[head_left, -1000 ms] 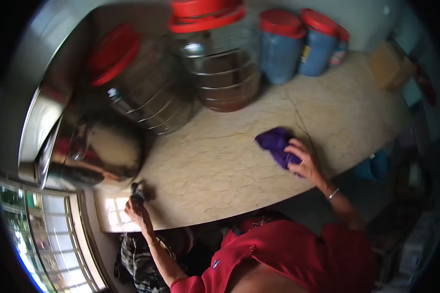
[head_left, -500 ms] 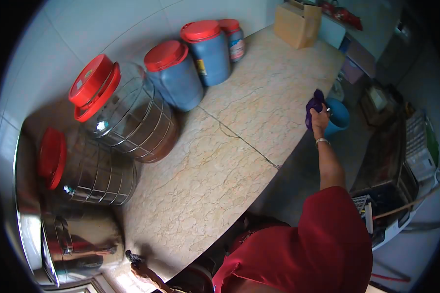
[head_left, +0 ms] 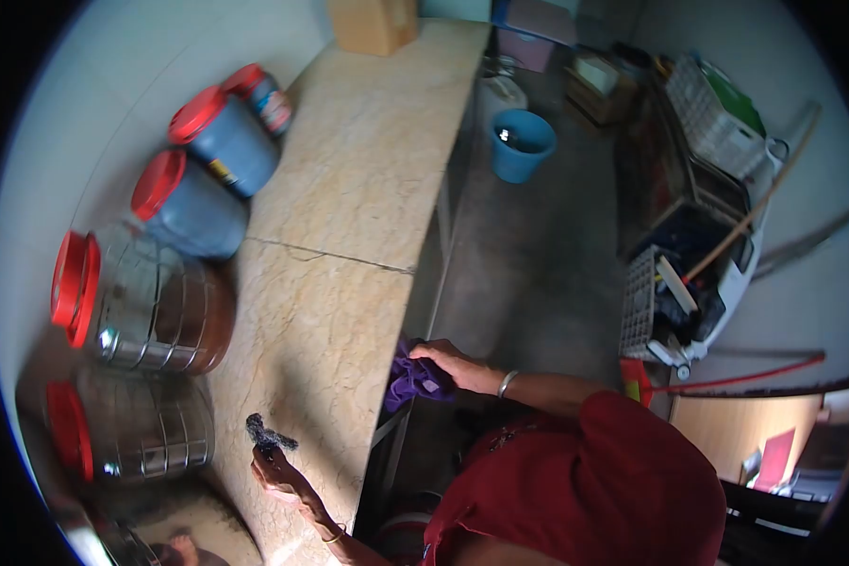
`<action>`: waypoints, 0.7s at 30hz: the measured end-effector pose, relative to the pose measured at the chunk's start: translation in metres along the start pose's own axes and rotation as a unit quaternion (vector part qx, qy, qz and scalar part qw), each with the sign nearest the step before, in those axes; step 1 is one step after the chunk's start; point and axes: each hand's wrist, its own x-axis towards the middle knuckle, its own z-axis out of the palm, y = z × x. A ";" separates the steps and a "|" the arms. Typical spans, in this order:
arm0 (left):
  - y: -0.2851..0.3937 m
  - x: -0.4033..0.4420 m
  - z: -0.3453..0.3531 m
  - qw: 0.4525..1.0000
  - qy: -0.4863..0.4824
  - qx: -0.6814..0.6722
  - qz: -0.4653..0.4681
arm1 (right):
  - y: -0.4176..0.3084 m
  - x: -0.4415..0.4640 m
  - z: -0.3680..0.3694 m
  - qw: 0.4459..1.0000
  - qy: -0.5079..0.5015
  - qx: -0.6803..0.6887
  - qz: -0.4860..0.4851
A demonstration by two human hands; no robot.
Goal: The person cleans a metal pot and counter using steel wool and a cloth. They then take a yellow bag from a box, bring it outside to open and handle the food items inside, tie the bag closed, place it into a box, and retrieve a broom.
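Note:
My right hand point(head_left: 445, 361) is closed around a bunched purple cloth point(head_left: 419, 379), which hangs beside the front edge of the stone-patterned counter point(head_left: 349, 189). Over the near part of the counter, my left hand point(head_left: 278, 474) grips a dark, crumpled, speckled piece point(head_left: 270, 434) that resembles a scouring pad; its exact kind is unclear. A metal pot point(head_left: 189, 524) and a large glass jar with a red lid point(head_left: 146, 424) stand to the left of that hand.
Another red-lidded glass jar point(head_left: 160, 302) and several blue-grey containers point(head_left: 193, 203) line the wall. At the far end is a cardboard box point(head_left: 375, 24). A blue bucket point(head_left: 521, 156) stands on the floor; crates point(head_left: 712, 118) and a red-handled tool point(head_left: 745, 374) lie along the right.
My right hand has drawn the purple cloth back from near the bucket towards my body. My left hand has moved further over the counter with the dark piece. The view has turned right.

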 end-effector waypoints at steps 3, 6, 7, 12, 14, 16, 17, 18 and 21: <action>0.017 0.003 0.016 0.999 -0.028 -0.043 0.013 | -0.021 -0.026 -0.023 0.998 -0.007 -0.015 -0.055; 0.023 0.003 0.034 0.997 -0.003 -0.046 0.059 | -0.046 -0.049 -0.059 0.996 0.012 0.015 -0.090; 0.034 0.002 0.036 0.998 -0.014 -0.037 0.052 | -0.052 -0.055 -0.072 0.995 0.025 0.035 -0.095; 0.065 0.009 0.061 0.992 -0.044 -0.073 0.095 | -0.073 -0.076 -0.143 0.978 0.084 0.124 -0.142; 0.098 0.014 0.071 0.990 -0.040 -0.068 0.115 | -0.077 -0.088 -0.175 0.978 0.127 0.110 -0.126; 0.117 0.028 0.094 0.987 -0.038 -0.093 0.126 | -0.082 -0.102 -0.208 0.969 0.168 0.121 -0.137; 0.131 0.034 0.105 0.985 -0.042 -0.110 0.123 | -0.085 -0.109 -0.224 0.960 0.203 0.131 -0.138; 0.142 0.044 0.115 0.985 -0.037 -0.097 0.141 | -0.085 -0.113 -0.244 0.958 0.207 0.132 -0.144; 0.209 0.053 0.130 0.986 -0.057 -0.053 0.151 | -0.081 -0.129 -0.306 0.927 0.283 0.192 -0.152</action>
